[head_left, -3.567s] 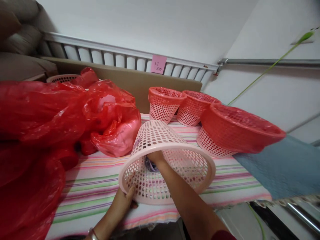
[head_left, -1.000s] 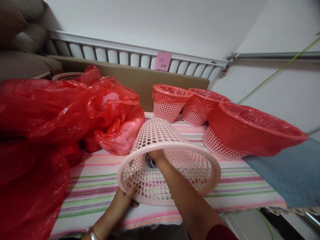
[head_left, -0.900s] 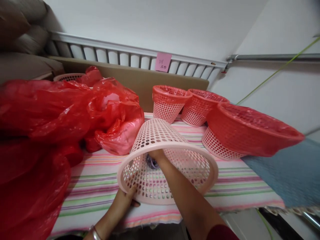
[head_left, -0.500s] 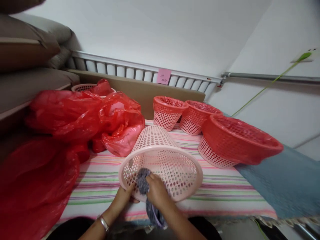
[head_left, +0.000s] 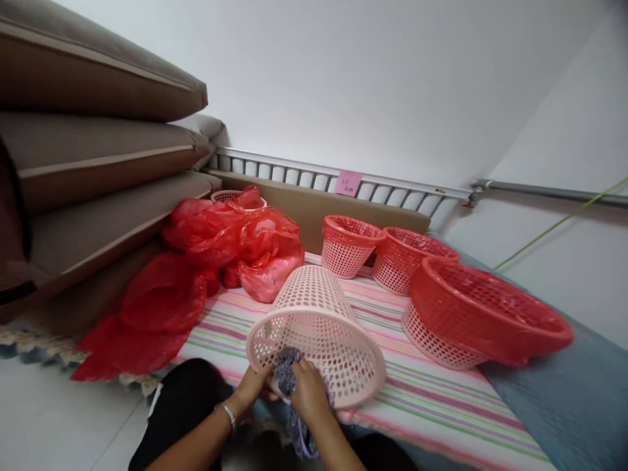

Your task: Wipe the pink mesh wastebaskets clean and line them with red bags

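Observation:
A pale pink perforated basket (head_left: 314,288) lies on its side on the striped cloth (head_left: 412,399), its mouth facing me. My left hand (head_left: 254,384) grips the lower left of its rim, thumb inside and fingers underneath. In my right hand (head_left: 309,392) is a grey cloth (head_left: 287,366), bunched against the inner wall near the rim, its lower end hanging below the basket. The fingers of my right hand are curled round the cloth.
Three baskets lined with red bags (head_left: 350,229) stand to the right. Crumpled red plastic bags (head_left: 216,229) lie at the left, beside stacked cushions (head_left: 98,144). A radiator (head_left: 304,175) runs along the wall, with a pink note (head_left: 348,183) on it.
The view has swung left and shows more of the cushions and the floor. Both hands keep their hold, with the cloth still near the basket's lower left rim.

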A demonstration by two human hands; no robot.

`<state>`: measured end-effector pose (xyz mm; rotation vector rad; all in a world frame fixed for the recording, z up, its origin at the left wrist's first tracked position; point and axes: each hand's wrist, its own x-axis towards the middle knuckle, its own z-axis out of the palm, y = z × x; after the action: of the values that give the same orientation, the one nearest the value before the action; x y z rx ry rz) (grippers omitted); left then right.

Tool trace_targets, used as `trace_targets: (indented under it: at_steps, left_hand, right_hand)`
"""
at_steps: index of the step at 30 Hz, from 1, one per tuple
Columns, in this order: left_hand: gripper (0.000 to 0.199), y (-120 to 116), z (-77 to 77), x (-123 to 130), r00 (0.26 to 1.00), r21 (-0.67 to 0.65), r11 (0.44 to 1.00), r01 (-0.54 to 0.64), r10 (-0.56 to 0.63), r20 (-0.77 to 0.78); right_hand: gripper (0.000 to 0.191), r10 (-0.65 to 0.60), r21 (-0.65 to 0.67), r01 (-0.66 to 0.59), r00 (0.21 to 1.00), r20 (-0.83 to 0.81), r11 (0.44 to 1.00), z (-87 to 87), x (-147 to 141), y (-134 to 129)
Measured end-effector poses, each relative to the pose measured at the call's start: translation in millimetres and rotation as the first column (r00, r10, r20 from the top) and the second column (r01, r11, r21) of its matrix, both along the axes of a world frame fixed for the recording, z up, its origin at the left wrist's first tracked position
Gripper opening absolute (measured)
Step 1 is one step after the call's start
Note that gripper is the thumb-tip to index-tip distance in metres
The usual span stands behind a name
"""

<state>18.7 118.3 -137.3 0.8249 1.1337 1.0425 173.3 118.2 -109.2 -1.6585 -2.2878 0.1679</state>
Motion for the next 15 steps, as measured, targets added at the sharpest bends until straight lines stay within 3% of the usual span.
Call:
trace_targets:
  at_steps: [6,15]
  left_hand:
    - [0.068,-0.7,0.9,-1.6,1.0,0.0,1.0,0.022,-0.022,-0.003]
    - [0.076,8.2,16.1,-33.3,0.987,-0.031,0.999,0.04,-0.044,-0.155]
  right_hand:
    - [0.034,0.023,0.024,-0.023,1.0,0.012,0.999,-8.9,6.4,-1.3]
    - [0.031,0.032,0.023,-0.033,0.999,0.042,0.999,-10.2,7.1,0.3]
